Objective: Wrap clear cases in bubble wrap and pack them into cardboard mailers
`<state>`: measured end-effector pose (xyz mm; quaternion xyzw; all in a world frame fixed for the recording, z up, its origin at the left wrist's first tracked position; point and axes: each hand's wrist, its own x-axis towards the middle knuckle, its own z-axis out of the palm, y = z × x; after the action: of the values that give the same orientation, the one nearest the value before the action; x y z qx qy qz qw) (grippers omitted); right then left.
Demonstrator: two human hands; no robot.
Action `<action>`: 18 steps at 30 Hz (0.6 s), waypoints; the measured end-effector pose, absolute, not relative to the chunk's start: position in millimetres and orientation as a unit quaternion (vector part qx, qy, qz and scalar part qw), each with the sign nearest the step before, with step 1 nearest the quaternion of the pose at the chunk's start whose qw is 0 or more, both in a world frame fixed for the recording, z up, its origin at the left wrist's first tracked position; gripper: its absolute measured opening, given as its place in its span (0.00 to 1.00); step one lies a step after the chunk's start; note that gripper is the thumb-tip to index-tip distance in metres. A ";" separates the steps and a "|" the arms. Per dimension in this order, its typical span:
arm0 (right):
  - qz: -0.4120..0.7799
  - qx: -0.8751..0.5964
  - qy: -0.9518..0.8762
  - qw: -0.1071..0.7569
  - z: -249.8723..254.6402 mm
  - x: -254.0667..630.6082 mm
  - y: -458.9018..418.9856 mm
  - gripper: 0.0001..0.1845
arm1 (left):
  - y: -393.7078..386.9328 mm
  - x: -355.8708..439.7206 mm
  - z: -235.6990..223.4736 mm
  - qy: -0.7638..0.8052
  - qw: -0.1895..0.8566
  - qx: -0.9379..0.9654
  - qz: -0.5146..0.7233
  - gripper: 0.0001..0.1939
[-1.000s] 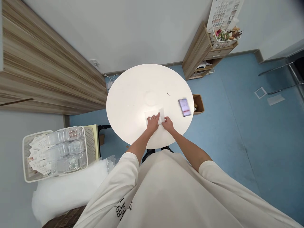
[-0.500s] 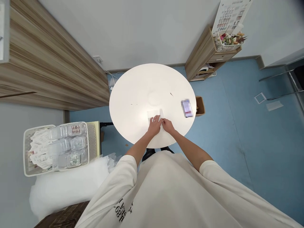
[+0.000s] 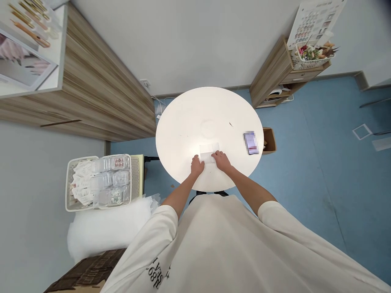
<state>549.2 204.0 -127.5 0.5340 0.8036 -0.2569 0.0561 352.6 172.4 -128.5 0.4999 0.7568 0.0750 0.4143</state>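
A small, thin white sheet (image 3: 207, 149), seemingly folded over on itself, lies on the round white table (image 3: 189, 110) near its front edge. Its material is hard to make out; the lower part looks greyer than the upper strip. My left hand (image 3: 197, 166) pinches the sheet's left lower edge with curled fingers. At the opposite side, my right hand (image 3: 222, 160) grips the right edge, its fingertips resting on top. A phone (image 3: 251, 143) with a blurred screen lies to the right of my right hand.
Beyond the table's right edge stands an open cardboard box (image 3: 269, 141). At left are a white basket (image 3: 67, 183) of clear plastic boxes and cards, and a pile of white packing bags (image 3: 100, 228). A wooden cabinet (image 3: 271, 73) stands against the back wall.
My hands were close together over the sheet and have moved apart to its two sides. More of the sheet now shows between them. The whole view has shifted somewhat.
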 end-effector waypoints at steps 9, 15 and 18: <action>-0.316 0.524 0.791 0.028 -123.5 552.1 195.9 0.34 | 188.5 368.7 -145.9 0.787 0.481 0.366 0.126 0.21; -0.298 0.513 0.803 0.057 -122.5 549.3 194.1 0.40 | 190.7 372.8 -144.1 0.775 0.494 0.373 0.128 0.08; -0.295 0.511 0.805 0.062 -121.3 549.1 191.6 0.41 | 190.7 375.5 -139.9 0.763 0.503 0.386 0.128 0.07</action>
<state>549.1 191.6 -121.3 0.5115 0.8047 -0.2950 0.0621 375.5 190.7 -139.9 0.3862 0.7629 0.1276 0.5026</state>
